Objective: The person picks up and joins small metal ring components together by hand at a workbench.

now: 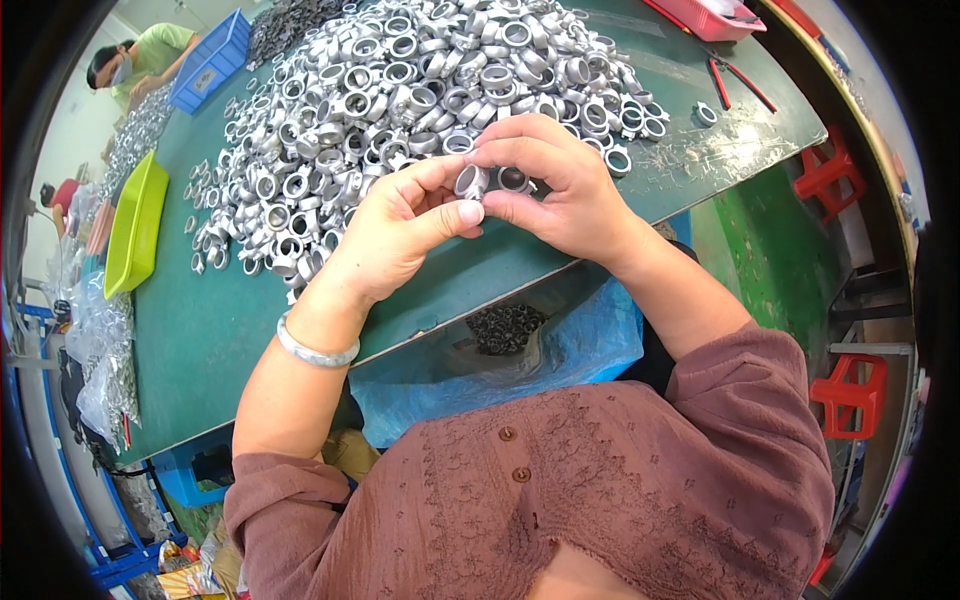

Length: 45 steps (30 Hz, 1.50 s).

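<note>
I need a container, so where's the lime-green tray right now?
In the head view, the lime-green tray is at the left edge of the green table, left of the silver ring pile, with a blue crate beyond it.

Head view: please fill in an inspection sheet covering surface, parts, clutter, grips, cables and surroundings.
Surface: green table, pale scraps scattered toward its right end.
Job's things: large heap of silver rings; one silver ring raised above the near edge of the heap.
Clutter: lime tray and blue crate at left; red-handled tool and pink tray at right.
Grips: left grip pinches the raised ring; right grip meets it, a second ring within its curl, hold unclear.
Cables: nothing clearly seen.
Surroundings: blue bag below the near edge; red stools right; co-worker far left.
</note>
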Tool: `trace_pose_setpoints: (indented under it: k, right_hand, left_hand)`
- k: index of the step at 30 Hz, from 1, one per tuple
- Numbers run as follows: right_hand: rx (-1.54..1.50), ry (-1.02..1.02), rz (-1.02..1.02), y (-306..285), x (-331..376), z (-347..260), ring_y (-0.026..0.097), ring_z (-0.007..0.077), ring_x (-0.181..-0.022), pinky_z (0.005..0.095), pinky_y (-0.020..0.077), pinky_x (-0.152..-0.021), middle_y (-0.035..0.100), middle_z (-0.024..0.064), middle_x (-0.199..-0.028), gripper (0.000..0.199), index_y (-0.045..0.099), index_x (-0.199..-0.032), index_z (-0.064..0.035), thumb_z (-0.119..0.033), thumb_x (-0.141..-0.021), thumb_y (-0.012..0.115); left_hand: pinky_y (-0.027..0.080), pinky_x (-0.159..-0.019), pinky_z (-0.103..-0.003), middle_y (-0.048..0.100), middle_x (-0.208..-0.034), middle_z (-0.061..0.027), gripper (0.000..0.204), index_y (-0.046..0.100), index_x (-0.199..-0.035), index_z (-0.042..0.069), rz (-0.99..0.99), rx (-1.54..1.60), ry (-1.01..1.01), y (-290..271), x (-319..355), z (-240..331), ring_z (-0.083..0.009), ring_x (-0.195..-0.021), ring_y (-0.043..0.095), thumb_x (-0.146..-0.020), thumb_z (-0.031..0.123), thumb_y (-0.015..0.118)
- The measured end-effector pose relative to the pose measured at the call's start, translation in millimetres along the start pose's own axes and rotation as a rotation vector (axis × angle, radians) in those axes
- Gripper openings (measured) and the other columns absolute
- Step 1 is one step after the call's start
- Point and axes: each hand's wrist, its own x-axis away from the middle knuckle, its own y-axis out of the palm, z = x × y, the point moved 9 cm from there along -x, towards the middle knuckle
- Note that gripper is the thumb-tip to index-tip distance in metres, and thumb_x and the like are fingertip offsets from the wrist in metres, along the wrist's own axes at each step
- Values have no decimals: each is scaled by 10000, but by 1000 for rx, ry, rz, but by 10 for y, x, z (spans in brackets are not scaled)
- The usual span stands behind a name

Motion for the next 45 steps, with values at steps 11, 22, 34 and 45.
trace_pose_setpoints:
  k: [11, 22, 34, 45]
  right_hand:
    - [0, -5, 1, 9, -16, 0, 552, 257, -851, 332, 450, -727, 566, 75, -910, 287, 604, -922, -73, -117, -657, 704]
    - [33, -25, -47, 50, -3, -13, 547, 262, -881, 346, 442, -762, 567, 83, -963, 327, 604, -978, -80, -111, -667, 697]
    - [-66, 12, -145, 94, 12, 33, 539, 256, -985, 327, 437, -829, 553, 122, -1070, 355, 576, -1083, -50, -6, -733, 615]
    - [-186, 48, -173, 99, 16, 83, 527, 256, -1010, 337, 418, -859, 552, 123, -1083, 341, 567, -1085, -33, -4, -747, 601]
  left_hand:
    - [491, -803, -323, 565, -1007, -95, 407, 465, -1186, -18, -57, 93, 35, 0, -21, 4, -169, -901, 567, -803, 30, 596]
    - [535, -693, -293, 588, -886, -66, 303, 508, -1056, -5, 81, 67, 48, -32, -14, 3, -146, -776, 594, -776, 12, 624]
    - [530, -632, -262, 597, -825, -60, 221, 516, -989, 12, 106, 60, 34, -46, -10, 19, -130, -662, 595, -796, 47, 617]
    - [510, -590, -230, 608, -806, -79, 177, 520, -934, -14, 114, 103, 8, -11, -6, 28, -117, -668, 589, -814, 75, 613]
